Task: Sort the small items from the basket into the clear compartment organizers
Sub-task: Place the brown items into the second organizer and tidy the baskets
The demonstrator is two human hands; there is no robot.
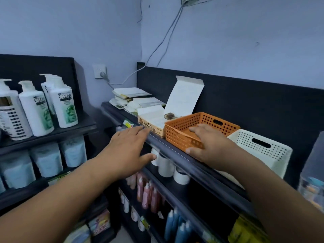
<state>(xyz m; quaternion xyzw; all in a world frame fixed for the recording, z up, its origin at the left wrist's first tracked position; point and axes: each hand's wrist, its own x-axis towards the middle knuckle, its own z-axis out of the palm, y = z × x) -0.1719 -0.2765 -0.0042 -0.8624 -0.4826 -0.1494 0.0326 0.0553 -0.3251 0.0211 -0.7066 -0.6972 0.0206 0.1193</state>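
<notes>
An orange perforated basket (208, 122) stands on the top shelf (177, 155) of a black rack. My right hand (208, 143) grips its near corner, fingers inside over the rim and thumb on the outer wall. My left hand (130, 146) is stretched out flat, fingers straight, its fingertips at the shelf's front edge just left of the basket, holding nothing. What lies in the basket is hidden by its wall. No clear compartment organizer shows plainly.
A white perforated basket (263, 148) stands right of the orange one. An open carton with its lid up (156, 120) sits to the left, with stacked packets (133, 99) behind. White shampoo bottles (64, 106) fill the left rack; bottles crowd the lower shelves.
</notes>
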